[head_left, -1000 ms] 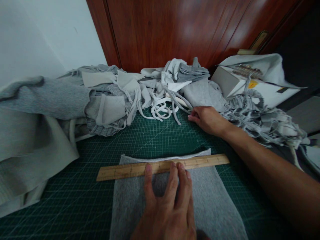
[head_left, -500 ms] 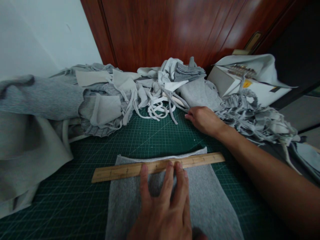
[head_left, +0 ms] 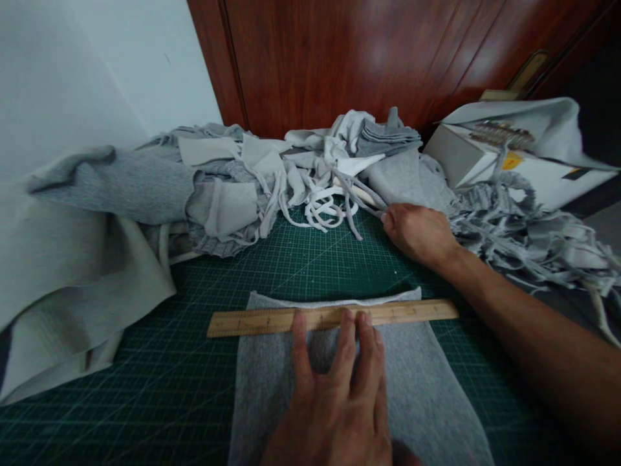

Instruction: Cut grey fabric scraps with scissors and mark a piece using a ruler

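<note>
A wooden ruler (head_left: 272, 321) lies across a piece of grey knit fabric (head_left: 412, 382), just below its slightly raised far edge. My left hand (head_left: 334, 395) rests on the fabric, fingers spread and their tips pressing on the ruler's near side. Reaching forward, my right hand (head_left: 420, 234) is closed beside the scrap pile, by the ends of grey fabric strips (head_left: 361, 194). Its fingers are curled and turned away, so whatever they grip is hidden.
The green cutting mat (head_left: 310, 265) lies under everything. Grey and white fabric scraps (head_left: 233, 200) heap along the back and left. Cut trimmings (head_left: 543, 239) pile at the right, by a white box (head_left: 528, 162). A red-brown wooden door (head_left: 339, 58) stands behind.
The view has swung a little left, so everything sits farther right in the picture. Both hands keep their places: the left on the ruler, the right by the strips.
</note>
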The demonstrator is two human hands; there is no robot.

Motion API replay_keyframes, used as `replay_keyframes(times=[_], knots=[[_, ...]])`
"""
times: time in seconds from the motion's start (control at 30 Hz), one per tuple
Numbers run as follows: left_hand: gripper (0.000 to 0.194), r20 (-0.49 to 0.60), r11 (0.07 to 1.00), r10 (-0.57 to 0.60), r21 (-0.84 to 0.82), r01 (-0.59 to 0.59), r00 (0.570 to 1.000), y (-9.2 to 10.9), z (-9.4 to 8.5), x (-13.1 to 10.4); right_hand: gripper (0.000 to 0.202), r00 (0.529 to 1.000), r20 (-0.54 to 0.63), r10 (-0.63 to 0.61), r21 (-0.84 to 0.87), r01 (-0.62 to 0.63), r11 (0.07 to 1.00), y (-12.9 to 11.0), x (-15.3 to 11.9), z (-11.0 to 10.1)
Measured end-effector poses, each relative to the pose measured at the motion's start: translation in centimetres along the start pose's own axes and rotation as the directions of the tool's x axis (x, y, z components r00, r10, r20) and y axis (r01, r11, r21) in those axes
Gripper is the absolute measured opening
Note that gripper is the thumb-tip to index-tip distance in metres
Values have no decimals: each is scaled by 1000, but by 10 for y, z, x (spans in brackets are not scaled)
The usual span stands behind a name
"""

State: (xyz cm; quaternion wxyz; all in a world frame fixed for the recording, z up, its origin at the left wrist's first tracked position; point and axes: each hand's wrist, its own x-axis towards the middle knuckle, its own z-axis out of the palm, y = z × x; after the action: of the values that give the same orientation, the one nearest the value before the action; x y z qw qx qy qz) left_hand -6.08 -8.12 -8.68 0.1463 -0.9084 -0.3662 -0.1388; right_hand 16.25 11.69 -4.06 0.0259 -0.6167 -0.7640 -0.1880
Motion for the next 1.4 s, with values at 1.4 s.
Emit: replay_keyframes(times=[1.4], knots=[[74, 79, 986, 143, -92, -136, 987, -18, 2, 13, 26, 885, 287, -366, 642, 106, 759, 43, -78, -30]])
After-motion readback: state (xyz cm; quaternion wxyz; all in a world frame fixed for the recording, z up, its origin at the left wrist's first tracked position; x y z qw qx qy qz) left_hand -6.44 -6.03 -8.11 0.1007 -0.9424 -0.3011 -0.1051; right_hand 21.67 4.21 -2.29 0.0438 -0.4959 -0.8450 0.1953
